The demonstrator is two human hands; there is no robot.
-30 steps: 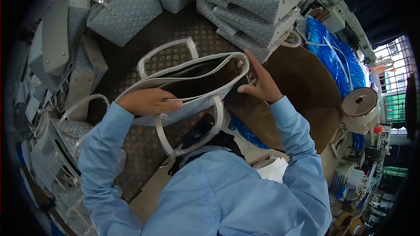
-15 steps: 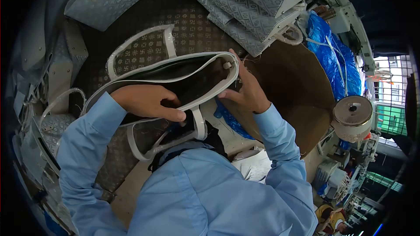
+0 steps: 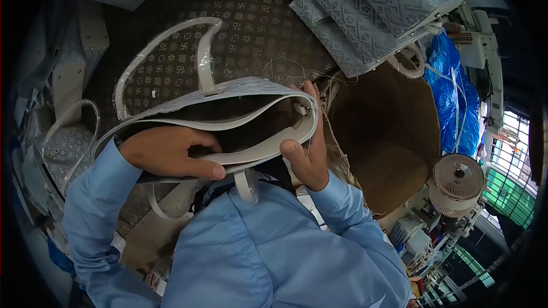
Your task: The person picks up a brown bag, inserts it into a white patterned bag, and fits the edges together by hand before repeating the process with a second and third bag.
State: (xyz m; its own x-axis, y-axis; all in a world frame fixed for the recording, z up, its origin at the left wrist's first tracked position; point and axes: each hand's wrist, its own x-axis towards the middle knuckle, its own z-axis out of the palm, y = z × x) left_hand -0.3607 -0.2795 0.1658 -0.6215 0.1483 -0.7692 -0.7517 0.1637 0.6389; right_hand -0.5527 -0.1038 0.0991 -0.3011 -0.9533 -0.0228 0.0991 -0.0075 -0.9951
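A grey patterned handbag [image 3: 251, 86] with white edging lies across my lap, its dark opening facing up. Two white handles, wrapped in clear film, stick out from its long sides. My left hand [image 3: 171, 151] grips the near rim, with the thumb outside and the fingers partly inside the opening. At the bag's right end, my right hand [image 3: 308, 154] holds the corner, its thumb on the near rim and its fingers behind the end. A small metal fitting [image 3: 301, 108] shows inside that corner.
Stacked patterned bags [image 3: 371, 17] lie at the upper right, and more bags [image 3: 68, 85] stand at the left. A large open brown container [image 3: 394, 131] is right of my right hand. Beyond it are a blue plastic bundle [image 3: 451, 91] and a round fan [image 3: 457, 182].
The handbag and both hands have shifted slightly left, and the bag's opening has widened. The surroundings have shifted in view. Both hands still hold the rim.
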